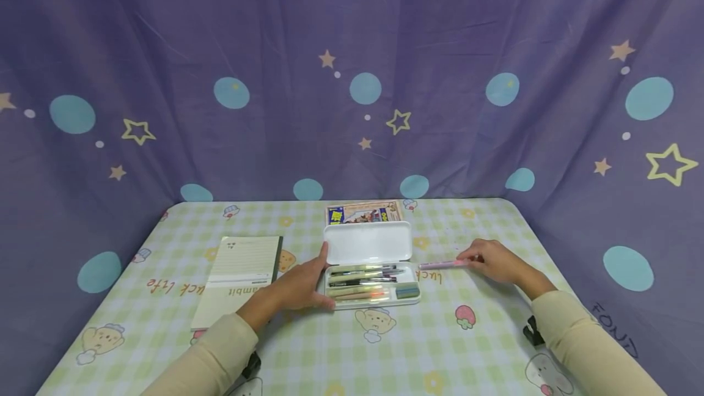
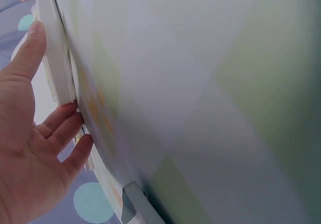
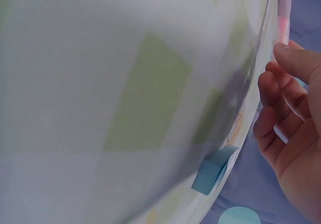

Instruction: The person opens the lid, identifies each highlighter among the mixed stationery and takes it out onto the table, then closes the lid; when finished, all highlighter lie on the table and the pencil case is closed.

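A white pencil case (image 1: 368,244) lies open on the table, its lid tilted back. Inside are several pens (image 1: 363,283) and a blue-green block (image 1: 407,290) that looks like an eraser. My left hand (image 1: 301,283) grips the left end of the case, thumb at the front corner and fingers toward the back. Its thumb and fingertips meet the case wall (image 2: 59,68) in the left wrist view. To the right of the case, my right hand (image 1: 497,261) pinches one end of a pink pen (image 1: 440,265). That pen (image 3: 284,13) shows at the top of the right wrist view.
A lined notepad (image 1: 247,261) lies left of the case, partly behind my left forearm. Behind the lid sits a colourful printed box or booklet (image 1: 364,212), partly hidden. A green checked cloth (image 1: 462,359) covers the table, and a purple curtain (image 1: 264,139) hangs around it.
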Tool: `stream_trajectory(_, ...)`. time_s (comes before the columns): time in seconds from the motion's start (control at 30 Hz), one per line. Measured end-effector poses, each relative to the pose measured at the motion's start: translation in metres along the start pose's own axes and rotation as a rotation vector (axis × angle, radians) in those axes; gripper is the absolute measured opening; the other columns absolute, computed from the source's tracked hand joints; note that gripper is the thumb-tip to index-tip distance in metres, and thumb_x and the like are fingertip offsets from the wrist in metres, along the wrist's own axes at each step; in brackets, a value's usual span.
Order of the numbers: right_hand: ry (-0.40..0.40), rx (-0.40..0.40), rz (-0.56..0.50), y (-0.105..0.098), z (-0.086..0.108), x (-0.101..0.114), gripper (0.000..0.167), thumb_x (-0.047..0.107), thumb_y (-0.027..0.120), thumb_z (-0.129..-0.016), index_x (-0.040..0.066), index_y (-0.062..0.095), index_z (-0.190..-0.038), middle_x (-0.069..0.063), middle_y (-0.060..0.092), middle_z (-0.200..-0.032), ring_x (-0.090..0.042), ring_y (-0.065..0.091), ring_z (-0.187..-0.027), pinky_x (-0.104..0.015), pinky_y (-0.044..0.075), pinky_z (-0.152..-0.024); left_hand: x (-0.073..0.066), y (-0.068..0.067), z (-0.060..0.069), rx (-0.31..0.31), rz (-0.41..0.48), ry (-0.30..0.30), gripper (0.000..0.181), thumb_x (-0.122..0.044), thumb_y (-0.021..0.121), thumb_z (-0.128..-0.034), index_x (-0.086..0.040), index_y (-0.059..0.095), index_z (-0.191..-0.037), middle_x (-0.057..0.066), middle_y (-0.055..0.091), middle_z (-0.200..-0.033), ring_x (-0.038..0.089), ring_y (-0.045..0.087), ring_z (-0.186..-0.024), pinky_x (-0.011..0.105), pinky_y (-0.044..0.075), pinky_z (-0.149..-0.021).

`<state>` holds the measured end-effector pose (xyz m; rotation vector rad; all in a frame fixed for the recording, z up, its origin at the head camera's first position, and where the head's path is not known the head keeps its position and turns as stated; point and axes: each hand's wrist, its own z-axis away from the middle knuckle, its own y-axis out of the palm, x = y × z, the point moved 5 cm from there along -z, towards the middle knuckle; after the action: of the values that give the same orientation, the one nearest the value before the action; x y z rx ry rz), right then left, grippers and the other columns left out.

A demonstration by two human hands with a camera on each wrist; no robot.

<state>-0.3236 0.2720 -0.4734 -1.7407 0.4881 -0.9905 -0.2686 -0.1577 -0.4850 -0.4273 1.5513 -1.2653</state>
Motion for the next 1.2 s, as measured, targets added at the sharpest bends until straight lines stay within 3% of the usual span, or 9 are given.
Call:
stream_trajectory(0.27, -0.041, 0.008, 0.070, 0.006, -0.005, -0.002, 0.013, 0.016, 0.076, -0.093, 0.025, 0.081, -0.101, 0.015, 0.063, -0.080, 0.000, 0.046, -0.073, -0.024, 0.042, -0.066, -0.002, -0.001, 0.001, 0.002, 0.000, -0.008, 0.140, -0.060, 0.084, -0.0729, -0.003, -0.007, -0.163, 0.009, 0.058, -0.144, 0.030, 0.058, -0.131, 0.047, 0.045, -0.113)
stream_trajectory(0.73, 0.013, 0.015, 0.095, 0.010, -0.007, 0.000, 0.015, 0.010, 0.077, -0.089, 0.023, 0.080, -0.096, 0.013, 0.062, -0.080, 0.000, 0.045, -0.073, -0.024, 0.043, -0.066, -0.002, -0.002, 0.000, 0.003, 0.013, -0.005, 0.139, -0.059, 0.084, -0.0740, -0.002, -0.007, -0.163, 0.009, 0.058, -0.144, 0.031, 0.059, -0.130, 0.047, 0.045, -0.112)
stream_trajectory(1.2, 0.031, 0.030, 0.094, -0.002, -0.009, 0.005, 0.017, 0.014, 0.078, -0.088, 0.016, 0.079, -0.105, 0.009, 0.064, -0.086, 0.001, 0.047, -0.069, -0.024, 0.045, -0.065, 0.000, -0.001, 0.001, -0.002, -0.008, -0.005, 0.140, -0.060, 0.084, -0.0740, -0.004, -0.008, -0.163, 0.008, 0.058, -0.144, 0.028, 0.060, -0.129, 0.046, 0.046, -0.111)
